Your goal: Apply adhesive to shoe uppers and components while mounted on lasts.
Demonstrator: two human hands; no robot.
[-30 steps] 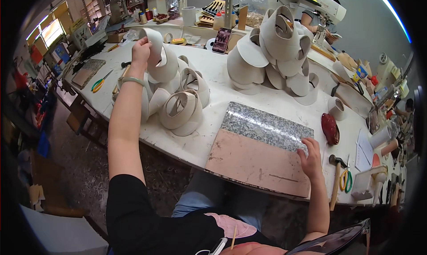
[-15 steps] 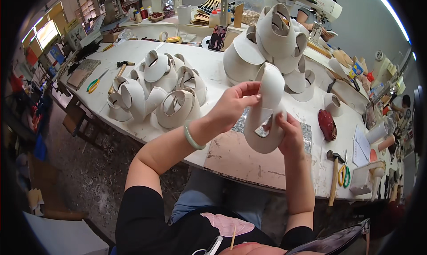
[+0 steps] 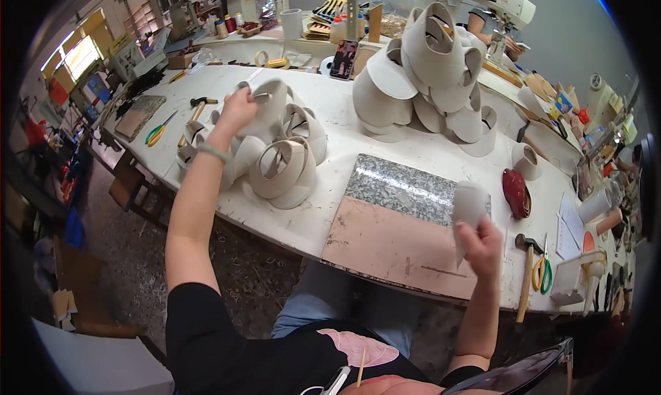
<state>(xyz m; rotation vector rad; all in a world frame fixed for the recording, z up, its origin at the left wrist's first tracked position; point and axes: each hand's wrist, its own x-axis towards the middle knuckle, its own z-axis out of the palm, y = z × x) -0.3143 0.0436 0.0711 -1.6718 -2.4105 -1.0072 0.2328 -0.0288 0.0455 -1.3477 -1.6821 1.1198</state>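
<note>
My right hand is closed on a white shoe upper, blurred by motion, above the right end of the stone slab. My left hand reaches to a cluster of similar white uppers on the left of the table. Its fingers close at the edge of one upper on top, partly blurred; the fingertips are mostly hidden. In front of that one stands another upper with a rounded opening. A pinkish board lies along the slab's near side.
A tall stack of white uppers stands at the far middle. To the right are a dark red shoe piece, a hammer and scissors. A phone leans at the back; a co-worker's arm shows beyond.
My hands have parted. The left hand let go of the upper both were holding and moved left to the cluster; the right hand carried that upper right and lower.
</note>
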